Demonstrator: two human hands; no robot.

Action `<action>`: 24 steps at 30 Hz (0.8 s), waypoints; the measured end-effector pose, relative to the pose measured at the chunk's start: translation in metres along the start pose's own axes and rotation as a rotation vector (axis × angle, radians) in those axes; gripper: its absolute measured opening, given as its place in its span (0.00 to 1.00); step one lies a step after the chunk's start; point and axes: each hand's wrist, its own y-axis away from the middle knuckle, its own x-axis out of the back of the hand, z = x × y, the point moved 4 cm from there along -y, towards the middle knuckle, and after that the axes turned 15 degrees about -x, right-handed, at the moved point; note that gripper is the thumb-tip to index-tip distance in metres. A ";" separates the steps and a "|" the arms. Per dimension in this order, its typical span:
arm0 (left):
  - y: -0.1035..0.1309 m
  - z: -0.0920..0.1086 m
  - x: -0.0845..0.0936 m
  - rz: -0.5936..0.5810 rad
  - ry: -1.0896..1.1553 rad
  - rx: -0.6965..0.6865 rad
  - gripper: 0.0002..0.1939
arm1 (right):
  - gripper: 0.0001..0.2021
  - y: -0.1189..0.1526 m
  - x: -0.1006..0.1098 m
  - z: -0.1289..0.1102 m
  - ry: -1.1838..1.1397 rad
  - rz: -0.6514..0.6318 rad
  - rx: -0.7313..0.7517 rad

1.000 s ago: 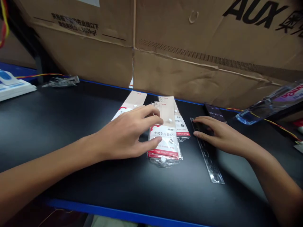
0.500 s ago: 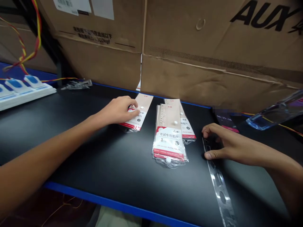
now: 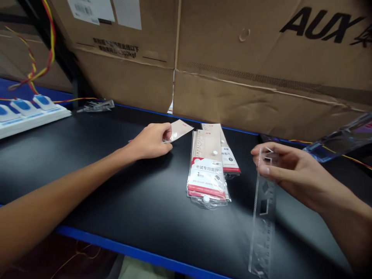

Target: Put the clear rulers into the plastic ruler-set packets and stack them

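Observation:
My left hand is closed on a clear ruler pouch with a beige card inside; the hand covers most of its lower part. Between thumb and fingers, my right hand grips the upper end of a clear plastic ruler. Cut-out shapes run along the ruler, and it hangs down toward the table's front edge. Between my hands lies a stack of similar pouches with red-and-white labels and a white snap button. Another pouch lies partly under that stack, angled to the right.
Large cardboard boxes stand along the back of the black table. A white power strip sits at left, near small clear plastic pieces. At right is a clear bluish container; a dark device is mostly hidden behind my right hand.
My right hand has raised the ruler and turned its face toward me. My left hand has closed on the pouch and tilted it, its top end swinging right.

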 end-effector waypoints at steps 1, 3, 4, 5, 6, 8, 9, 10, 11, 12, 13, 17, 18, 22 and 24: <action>0.000 0.000 0.001 0.025 0.027 -0.003 0.06 | 0.17 0.001 -0.003 0.000 0.002 -0.014 -0.004; 0.000 0.004 0.006 0.111 0.082 -0.026 0.07 | 0.14 0.002 -0.012 0.001 -0.014 -0.055 -0.003; 0.000 0.008 0.009 0.169 0.110 -0.042 0.08 | 0.12 0.003 -0.017 0.002 -0.037 -0.083 -0.007; 0.002 0.013 0.013 0.238 0.133 -0.062 0.08 | 0.10 0.003 -0.022 0.003 -0.073 -0.109 -0.014; 0.003 0.020 0.017 0.302 0.145 -0.088 0.08 | 0.09 0.003 -0.027 0.004 -0.119 -0.133 -0.031; 0.009 0.041 0.023 0.415 0.142 -0.182 0.08 | 0.10 0.004 -0.037 0.006 -0.223 -0.169 -0.091; 0.013 0.054 0.023 0.417 0.125 -0.247 0.09 | 0.12 0.005 -0.042 0.007 -0.266 -0.189 -0.127; 0.017 0.068 0.023 0.417 0.100 -0.338 0.10 | 0.15 0.006 -0.047 0.008 -0.299 -0.210 -0.161; 0.023 0.082 0.022 0.439 0.081 -0.445 0.10 | 0.19 0.007 -0.052 0.009 -0.321 -0.237 -0.189; 0.028 0.094 0.018 0.398 0.060 -0.494 0.12 | 0.22 0.008 -0.057 0.009 -0.334 -0.266 -0.207; 0.032 0.104 0.012 0.332 0.008 -0.559 0.13 | 0.24 0.010 -0.061 0.010 -0.336 -0.298 -0.220; 0.047 0.130 -0.004 0.282 -0.195 -0.824 0.12 | 0.18 0.013 -0.072 0.012 -0.321 -0.365 -0.261; 0.049 0.132 -0.006 0.286 -0.221 -0.848 0.11 | 0.18 0.013 -0.073 0.013 -0.323 -0.376 -0.272; 0.047 0.132 -0.012 0.271 -0.302 -0.818 0.13 | 0.24 0.014 -0.078 0.016 -0.362 -0.440 -0.261; 0.046 0.133 -0.013 0.264 -0.307 -0.819 0.14 | 0.24 0.014 -0.079 0.019 -0.354 -0.443 -0.272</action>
